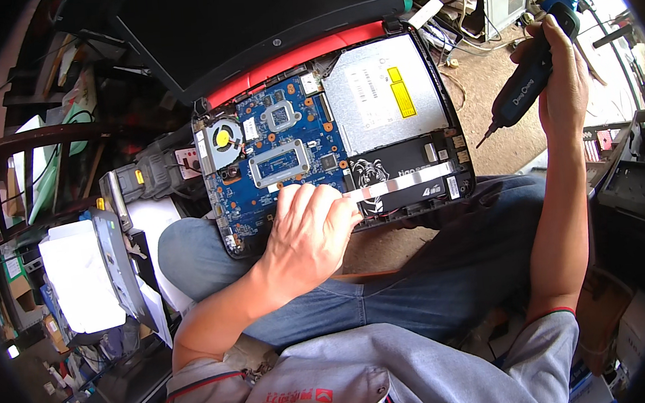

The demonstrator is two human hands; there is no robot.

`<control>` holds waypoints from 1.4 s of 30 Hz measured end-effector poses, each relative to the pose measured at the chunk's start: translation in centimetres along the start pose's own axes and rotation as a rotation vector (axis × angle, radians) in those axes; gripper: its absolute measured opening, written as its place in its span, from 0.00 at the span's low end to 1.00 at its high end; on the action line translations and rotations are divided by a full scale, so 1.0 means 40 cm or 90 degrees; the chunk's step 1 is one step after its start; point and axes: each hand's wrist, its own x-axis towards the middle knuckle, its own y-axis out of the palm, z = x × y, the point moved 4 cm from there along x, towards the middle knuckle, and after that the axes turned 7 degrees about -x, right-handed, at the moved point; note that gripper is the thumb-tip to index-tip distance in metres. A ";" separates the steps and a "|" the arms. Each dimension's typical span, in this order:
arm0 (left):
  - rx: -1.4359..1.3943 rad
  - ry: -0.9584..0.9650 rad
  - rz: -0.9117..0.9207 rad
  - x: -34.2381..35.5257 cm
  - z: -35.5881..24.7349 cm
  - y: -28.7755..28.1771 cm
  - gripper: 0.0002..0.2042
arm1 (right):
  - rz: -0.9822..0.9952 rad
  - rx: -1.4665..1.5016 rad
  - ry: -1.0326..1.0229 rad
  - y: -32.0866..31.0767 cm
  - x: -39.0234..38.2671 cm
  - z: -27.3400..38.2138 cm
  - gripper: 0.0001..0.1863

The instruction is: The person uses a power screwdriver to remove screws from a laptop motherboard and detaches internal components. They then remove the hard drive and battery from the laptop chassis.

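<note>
An opened laptop rests across my thighs with its insides showing. Its blue circuit board fills the left half. My left hand is bent over the board's near edge, fingers closed and pointing down, tips hidden. A silver flat ribbon cable runs from beside its thumb to the right, across a black drive with a tiger picture. Up at the right, my right hand is wrapped round a dark electric screwdriver. Its bit points down and left, apart from the laptop's right edge.
Behind the board stands the laptop's dark screen with a red hinge strip. A silver optical drive sits at the base's upper right, a fan at the left. Papers, cables and electronic parts crowd both sides.
</note>
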 end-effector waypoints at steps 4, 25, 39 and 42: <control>-0.037 0.002 -0.008 -0.002 0.001 -0.005 0.07 | 0.020 0.001 0.069 0.002 0.014 -0.030 0.25; -0.053 -0.042 -0.027 0.240 0.159 -0.039 0.13 | 0.423 -0.125 0.297 0.124 -0.028 -0.169 0.24; -0.036 -0.165 0.080 0.173 0.179 -0.056 0.48 | 0.422 -0.375 0.143 0.186 -0.071 -0.094 0.30; -0.051 -0.160 0.076 0.178 0.182 -0.055 0.48 | 0.427 -0.343 0.230 0.184 -0.072 -0.088 0.29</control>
